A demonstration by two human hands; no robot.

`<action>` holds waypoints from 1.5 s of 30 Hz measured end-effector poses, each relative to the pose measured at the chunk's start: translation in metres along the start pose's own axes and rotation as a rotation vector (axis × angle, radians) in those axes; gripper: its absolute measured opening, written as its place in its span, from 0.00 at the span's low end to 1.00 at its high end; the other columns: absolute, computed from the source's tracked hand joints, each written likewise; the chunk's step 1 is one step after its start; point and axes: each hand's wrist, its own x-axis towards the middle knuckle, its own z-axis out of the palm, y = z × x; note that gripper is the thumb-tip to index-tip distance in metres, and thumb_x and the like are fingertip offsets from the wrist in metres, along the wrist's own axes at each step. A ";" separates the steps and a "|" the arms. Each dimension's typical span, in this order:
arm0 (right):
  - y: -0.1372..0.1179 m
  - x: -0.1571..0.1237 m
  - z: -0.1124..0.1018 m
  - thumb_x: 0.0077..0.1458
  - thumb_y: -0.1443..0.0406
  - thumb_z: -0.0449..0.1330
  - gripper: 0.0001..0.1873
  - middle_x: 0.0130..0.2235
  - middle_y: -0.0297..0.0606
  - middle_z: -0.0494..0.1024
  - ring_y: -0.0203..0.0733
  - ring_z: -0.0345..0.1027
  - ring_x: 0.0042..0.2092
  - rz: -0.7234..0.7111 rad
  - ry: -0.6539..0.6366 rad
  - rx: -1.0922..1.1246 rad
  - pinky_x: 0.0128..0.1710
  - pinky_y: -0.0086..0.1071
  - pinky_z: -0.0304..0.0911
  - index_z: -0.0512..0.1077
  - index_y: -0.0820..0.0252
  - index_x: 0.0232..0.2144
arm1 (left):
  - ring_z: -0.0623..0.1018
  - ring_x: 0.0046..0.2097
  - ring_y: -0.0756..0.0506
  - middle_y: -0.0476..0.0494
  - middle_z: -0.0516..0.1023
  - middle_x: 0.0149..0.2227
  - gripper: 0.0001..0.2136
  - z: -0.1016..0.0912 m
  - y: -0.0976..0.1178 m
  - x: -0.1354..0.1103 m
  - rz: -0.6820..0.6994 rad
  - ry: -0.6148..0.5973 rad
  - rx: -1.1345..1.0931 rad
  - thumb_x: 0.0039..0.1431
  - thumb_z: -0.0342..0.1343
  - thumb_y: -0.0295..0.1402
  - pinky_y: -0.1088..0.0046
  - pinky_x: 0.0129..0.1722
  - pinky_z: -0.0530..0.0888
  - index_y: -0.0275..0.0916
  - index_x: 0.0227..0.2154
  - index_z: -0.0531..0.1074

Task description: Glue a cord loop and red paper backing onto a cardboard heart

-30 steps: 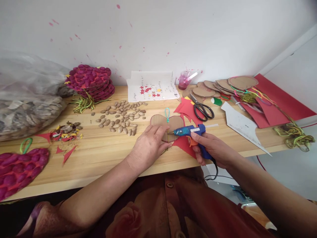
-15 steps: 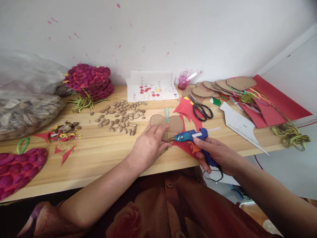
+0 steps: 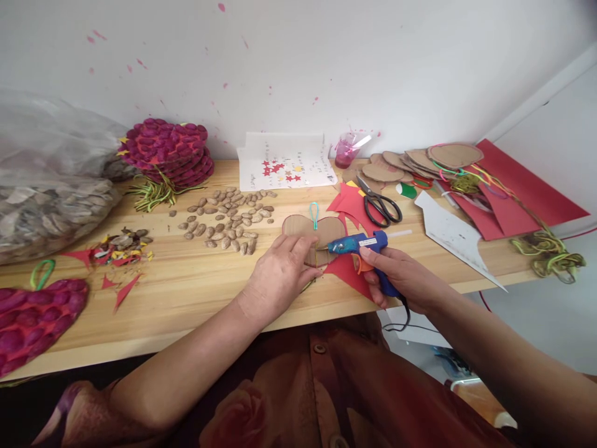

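Observation:
A cardboard piece point(image 3: 298, 225) with two rounded lobes and a red edge lies on the table, a turquoise cord loop point(image 3: 314, 214) at its top. My left hand point(image 3: 284, 267) lies over its lower left part, fingers closed, holding it. Thin green-yellow cord shows by the fingertips; its lower end is partly hidden. My right hand point(image 3: 396, 274) is wrapped round a blue hot glue gun point(image 3: 357, 243) with an orange trigger. Its nozzle points left, over the cardboard close to the cord and my left fingertips. A clear glue stick pokes out of its back.
Black-handled scissors point(image 3: 380, 206) and red paper scraps point(image 3: 349, 274) lie close on the right. Behind are cardboard ovals point(image 3: 417, 163) and a pink-stained cup point(image 3: 346, 152). Leftward are loose peanut-like shells point(image 3: 228, 218), a stack of purple-red pieces point(image 3: 165, 149) and a plastic bag point(image 3: 51, 205).
My right hand has moved the glue gun slightly up and left, so its nozzle sits higher over the cardboard. My left hand has stayed in place.

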 end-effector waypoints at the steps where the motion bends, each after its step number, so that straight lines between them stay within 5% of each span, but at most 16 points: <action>1: 0.000 0.000 0.001 0.51 0.43 0.64 0.28 0.20 0.27 0.65 0.33 0.65 0.17 -0.018 0.010 0.003 0.13 0.26 0.60 0.62 0.59 0.22 | 0.75 0.52 0.39 0.39 0.77 0.48 0.24 0.000 0.000 0.000 -0.002 0.000 0.000 0.57 0.66 0.36 0.59 0.53 0.74 0.38 0.54 0.67; 10: 0.003 -0.020 0.000 0.55 0.43 0.61 0.27 0.17 0.27 0.65 0.31 0.62 0.14 0.063 -0.077 -0.054 0.15 0.25 0.58 0.62 0.58 0.22 | 0.75 0.51 0.39 0.39 0.77 0.48 0.23 -0.002 0.003 0.000 -0.027 -0.030 0.008 0.58 0.65 0.35 0.59 0.52 0.74 0.37 0.54 0.67; 20: 0.003 -0.006 0.002 0.52 0.43 0.63 0.27 0.21 0.26 0.65 0.31 0.64 0.16 0.022 -0.002 0.044 0.13 0.24 0.57 0.62 0.58 0.23 | 0.75 0.51 0.39 0.39 0.77 0.48 0.22 -0.001 0.003 0.000 -0.008 -0.021 0.013 0.58 0.64 0.36 0.59 0.52 0.74 0.37 0.53 0.68; 29: 0.010 -0.016 -0.005 0.57 0.43 0.58 0.28 0.18 0.27 0.64 0.30 0.62 0.14 0.080 -0.111 -0.019 0.14 0.25 0.56 0.62 0.59 0.21 | 0.75 0.51 0.38 0.39 0.77 0.48 0.21 -0.003 0.003 0.000 -0.024 -0.030 0.021 0.58 0.64 0.36 0.58 0.52 0.74 0.37 0.53 0.68; 45: 0.004 -0.007 0.000 0.55 0.44 0.62 0.26 0.21 0.26 0.65 0.31 0.65 0.16 0.042 -0.065 0.052 0.13 0.24 0.59 0.64 0.59 0.24 | 0.75 0.51 0.39 0.39 0.77 0.48 0.20 -0.002 0.003 0.001 -0.007 -0.018 0.003 0.58 0.64 0.35 0.58 0.52 0.74 0.37 0.51 0.68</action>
